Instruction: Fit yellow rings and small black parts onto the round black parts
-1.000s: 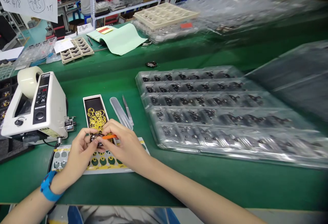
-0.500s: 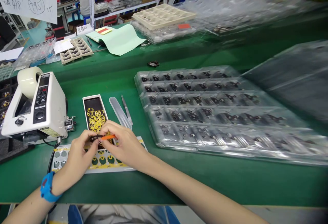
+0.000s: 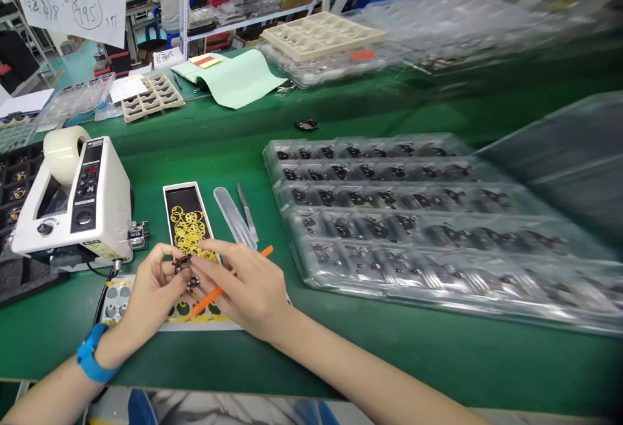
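Between the fingers of my left hand (image 3: pixel 158 289) is a small dark round part (image 3: pixel 183 264), held at its edge. My right hand (image 3: pixel 250 285) is closed around a thin orange stick (image 3: pixel 212 296), and its fingertips meet the dark part; whether they grip it too is hard to make out. Just beyond my hands lies a white-rimmed box (image 3: pixel 166 211) with a tangle of yellow rings (image 3: pixel 191 229) inside. Below my hands a sheet of stickers (image 3: pixel 119 295) with dark round shapes and yellow strips lies partly covered.
Left stands a white tape dispenser (image 3: pixel 109 198). Tweezers (image 3: pixel 246 211) and a clear plastic strip (image 3: pixel 230 213) lie beyond my right hand. A clear tray (image 3: pixel 287 243) of dark parts fills the right side. One loose dark part (image 3: pixel 306 125) lies behind it. Cream trays (image 3: pixel 321 32) stand on the ledge.
The dark part has been turned to show its round face. My right hand has shifted slightly right and down, and the orange stick now slants across its fingers, pointing down-left.
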The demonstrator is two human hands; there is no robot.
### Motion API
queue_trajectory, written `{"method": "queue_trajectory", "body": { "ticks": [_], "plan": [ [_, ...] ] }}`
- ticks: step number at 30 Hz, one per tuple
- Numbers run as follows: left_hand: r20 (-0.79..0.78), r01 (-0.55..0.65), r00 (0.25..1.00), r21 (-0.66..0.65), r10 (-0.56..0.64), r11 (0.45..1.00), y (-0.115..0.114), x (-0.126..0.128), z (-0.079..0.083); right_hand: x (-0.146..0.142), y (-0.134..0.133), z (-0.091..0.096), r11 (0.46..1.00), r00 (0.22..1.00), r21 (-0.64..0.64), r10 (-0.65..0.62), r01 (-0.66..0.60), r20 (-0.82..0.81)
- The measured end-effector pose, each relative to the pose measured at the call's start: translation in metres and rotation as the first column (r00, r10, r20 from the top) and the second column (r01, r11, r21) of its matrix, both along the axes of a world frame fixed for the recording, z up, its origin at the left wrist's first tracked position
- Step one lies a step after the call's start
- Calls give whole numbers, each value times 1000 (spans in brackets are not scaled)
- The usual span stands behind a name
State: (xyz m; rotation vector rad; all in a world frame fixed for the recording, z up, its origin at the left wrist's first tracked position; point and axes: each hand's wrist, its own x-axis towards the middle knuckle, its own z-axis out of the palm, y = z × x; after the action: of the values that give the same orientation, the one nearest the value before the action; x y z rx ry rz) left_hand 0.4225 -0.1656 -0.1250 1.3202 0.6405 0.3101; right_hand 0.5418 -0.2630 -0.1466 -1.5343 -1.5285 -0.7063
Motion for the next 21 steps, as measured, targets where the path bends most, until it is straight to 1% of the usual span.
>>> {"method": "queue_trajectory", "body": {
  "ticks": [2,4,9,15,17,21],
  "plan": [
    [10,-8,1000,-2,8,1000,-2,-1,1,2,2,-2,999,997,-27,37,-39,-70],
    [9,-28,1000,20,27,999,-4,-3,1,3,2,-3,996,993,-36,76,-80,-91],
    [-11,-45,999,104,47,994,-8,-6,-4,3,1,-5,996,997,-32,83,-83,0],
    [-35,-59,997,271,71,961,-9,-11,-10,5,1,-7,994,993,-10,112,-112,36],
    [-41,-63,996,293,78,954,-9,-12,-11,6,1,-8,993,992,-7,122,-122,34],
    [-30,-68,996,284,80,956,-10,-12,-11,6,0,-9,993,991,-14,119,-119,61]
  ]
}}
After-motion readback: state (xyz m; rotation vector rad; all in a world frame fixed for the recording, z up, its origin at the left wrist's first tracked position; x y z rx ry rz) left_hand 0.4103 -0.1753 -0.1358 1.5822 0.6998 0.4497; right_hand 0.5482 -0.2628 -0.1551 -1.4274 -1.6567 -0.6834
